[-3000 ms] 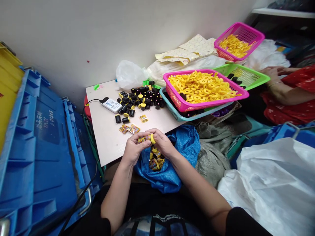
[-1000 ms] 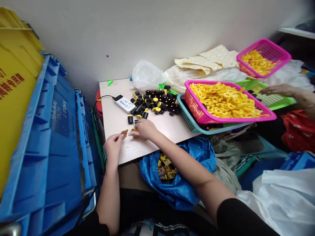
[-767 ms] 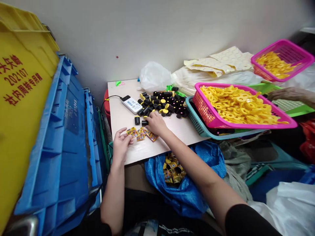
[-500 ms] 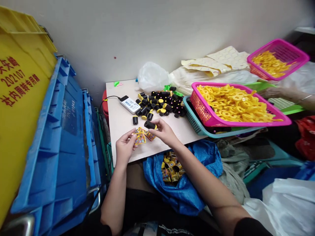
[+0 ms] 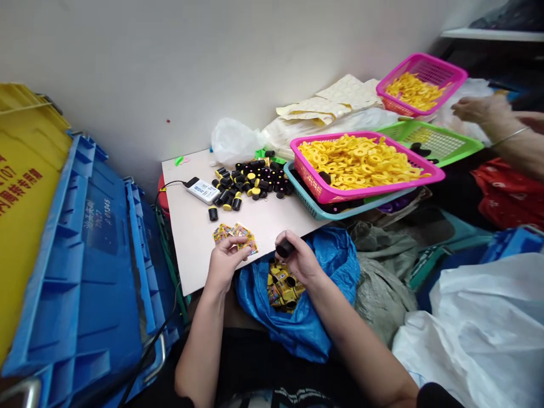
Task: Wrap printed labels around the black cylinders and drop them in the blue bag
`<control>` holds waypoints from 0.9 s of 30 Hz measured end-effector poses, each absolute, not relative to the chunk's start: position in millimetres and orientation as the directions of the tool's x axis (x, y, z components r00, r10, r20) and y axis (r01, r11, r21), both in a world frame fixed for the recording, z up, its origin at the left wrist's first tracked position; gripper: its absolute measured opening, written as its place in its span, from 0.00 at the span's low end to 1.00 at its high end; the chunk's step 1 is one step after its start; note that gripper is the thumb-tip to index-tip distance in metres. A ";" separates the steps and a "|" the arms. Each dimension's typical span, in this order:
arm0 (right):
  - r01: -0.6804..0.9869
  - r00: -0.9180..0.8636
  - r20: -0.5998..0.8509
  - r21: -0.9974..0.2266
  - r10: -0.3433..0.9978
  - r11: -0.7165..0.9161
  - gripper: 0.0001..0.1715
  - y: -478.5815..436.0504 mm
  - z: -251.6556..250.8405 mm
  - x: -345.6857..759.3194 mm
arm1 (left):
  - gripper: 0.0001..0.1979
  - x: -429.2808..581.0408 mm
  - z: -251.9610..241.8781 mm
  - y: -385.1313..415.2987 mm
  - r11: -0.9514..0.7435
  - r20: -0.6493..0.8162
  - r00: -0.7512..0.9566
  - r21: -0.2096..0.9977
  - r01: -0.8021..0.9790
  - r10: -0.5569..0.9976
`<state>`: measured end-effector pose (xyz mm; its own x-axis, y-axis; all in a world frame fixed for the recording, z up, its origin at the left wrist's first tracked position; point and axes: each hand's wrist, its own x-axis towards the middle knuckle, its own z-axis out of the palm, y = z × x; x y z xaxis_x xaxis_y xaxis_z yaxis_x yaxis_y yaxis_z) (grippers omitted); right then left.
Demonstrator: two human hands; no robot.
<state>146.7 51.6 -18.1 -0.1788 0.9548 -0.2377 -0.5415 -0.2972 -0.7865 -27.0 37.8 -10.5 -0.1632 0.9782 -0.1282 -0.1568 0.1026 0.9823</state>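
My right hand point(image 5: 300, 258) grips a small black cylinder point(image 5: 284, 249) above the open blue bag point(image 5: 323, 255) of labelled cylinders point(image 5: 283, 285). At the near edge of the pale board point(image 5: 191, 238), my left hand point(image 5: 224, 262) pinches one of the small yellow printed stickers point(image 5: 242, 242). Two more stickers point(image 5: 223, 232) lie flat beside it. A pile of black and yellow cylinders point(image 5: 250, 181) sits farther back on the board.
Pink basket point(image 5: 425, 170) of yellow rings rests on a teal basket point(image 5: 306, 201); a second pink basket point(image 5: 450, 71) and green basket point(image 5: 463, 148) behind. Another person's hand point(image 5: 480, 107) reaches there. White power bank point(image 5: 203, 190), blue crates point(image 5: 85, 266) left, white bag point(image 5: 480, 317) right.
My right hand picked a black cylinder from the pile and drew it back over the blue bag. My left hand lifted a sticker off the board.
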 end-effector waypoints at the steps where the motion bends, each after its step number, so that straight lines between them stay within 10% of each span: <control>1: -0.511 -0.152 -0.229 -0.815 0.962 -0.275 0.18 50.6 -16.4 150.4 | 0.11 -23.7 -8.3 37.2 0.113 -0.140 -0.142 0.976 -0.185 0.980; 7: -0.205 -0.222 -0.070 -0.972 0.972 -0.116 0.23 46.6 -1.1 155.8 | 0.11 -5.4 3.5 31.4 0.061 -0.089 -0.190 0.987 -0.148 0.978; 17: -0.532 -0.179 -0.096 -0.828 0.979 -0.178 0.19 49.7 22.3 152.7 | 0.15 -6.4 4.5 27.8 0.072 -0.178 -0.269 0.930 -0.362 0.946; 27: -0.264 -0.295 -0.066 -0.953 0.953 -0.148 0.22 56.0 7.1 148.3 | 0.14 -9.2 8.0 26.8 0.071 -0.165 -0.165 0.883 -0.464 0.972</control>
